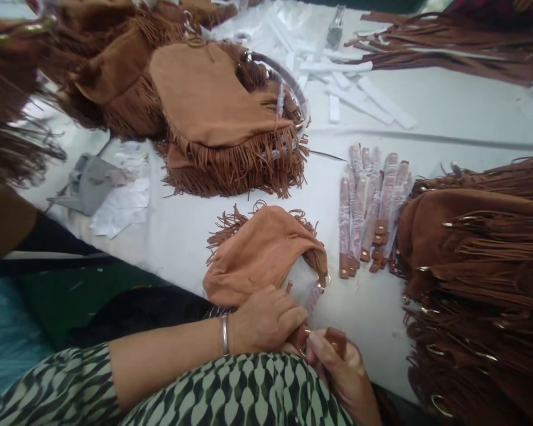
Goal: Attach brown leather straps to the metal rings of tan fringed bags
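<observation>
A tan suede fringed bag (260, 251) lies on the white table (448, 112) right in front of me. My left hand (266, 319), with a silver bangle at the wrist, is closed over the bag's near edge beside the wrapped strap (314, 296) and its metal ring. My right hand (342, 367) pinches a small brown leather piece at that same strap end, fingers pressed together. The two hands touch at the strap end.
A stack of tan fringed bags (222, 118) sits behind. Several plastic-wrapped strap pieces (371, 207) lie to the right, next to a heap of dark brown fringed bags (475, 266). White paper strips (359, 94) and a grey tool (86, 183) lie on the table.
</observation>
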Motion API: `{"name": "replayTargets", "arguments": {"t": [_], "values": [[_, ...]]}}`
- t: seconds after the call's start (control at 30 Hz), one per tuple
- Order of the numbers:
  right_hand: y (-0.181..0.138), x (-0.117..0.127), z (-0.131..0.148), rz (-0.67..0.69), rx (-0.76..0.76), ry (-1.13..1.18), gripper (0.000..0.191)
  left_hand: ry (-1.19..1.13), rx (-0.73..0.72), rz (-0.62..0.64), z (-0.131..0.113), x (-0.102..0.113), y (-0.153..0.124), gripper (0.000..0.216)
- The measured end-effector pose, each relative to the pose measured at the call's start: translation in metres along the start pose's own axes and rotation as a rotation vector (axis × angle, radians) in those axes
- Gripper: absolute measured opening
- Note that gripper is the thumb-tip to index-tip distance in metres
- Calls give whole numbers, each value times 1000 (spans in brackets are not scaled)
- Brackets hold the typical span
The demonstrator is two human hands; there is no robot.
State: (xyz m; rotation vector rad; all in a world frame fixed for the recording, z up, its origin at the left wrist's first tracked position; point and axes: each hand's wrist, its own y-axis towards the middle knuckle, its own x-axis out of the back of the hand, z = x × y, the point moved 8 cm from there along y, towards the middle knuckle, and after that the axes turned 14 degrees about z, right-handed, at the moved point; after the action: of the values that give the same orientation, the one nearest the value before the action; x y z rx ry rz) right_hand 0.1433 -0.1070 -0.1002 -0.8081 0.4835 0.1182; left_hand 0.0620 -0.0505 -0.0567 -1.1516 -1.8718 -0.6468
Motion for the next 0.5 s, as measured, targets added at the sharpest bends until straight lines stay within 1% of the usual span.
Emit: {"name": "replayTargets", "arguments": {"t": [0.1, 0.2, 0.27, 0.33, 0.4, 0.47, 0.5], "values": [[-15, 7, 4, -99, -26, -39, 44, -28, 2, -81, -7, 6, -2, 54], [-22, 8, 6, -126, -19, -65, 45, -77, -5, -120, -9, 11, -2, 54], [-23, 8, 6, -130, 14, -68, 45, -74, -17, -106, -9, 12, 0, 50], [-18, 10, 2, -107, 39, -23, 43, -36, -37, -34, -10, 10, 4, 45], [-9, 12, -1, -35, 46, 42, 43, -8, -61, 105, -8, 4, 10, 43], [1, 12, -4, 116, 8, 63, 45, -7, -115, 256, -8, -2, 15, 39], [4, 11, -6, 209, -36, 49, 45, -6, -161, 316, -10, -4, 16, 33]]}}
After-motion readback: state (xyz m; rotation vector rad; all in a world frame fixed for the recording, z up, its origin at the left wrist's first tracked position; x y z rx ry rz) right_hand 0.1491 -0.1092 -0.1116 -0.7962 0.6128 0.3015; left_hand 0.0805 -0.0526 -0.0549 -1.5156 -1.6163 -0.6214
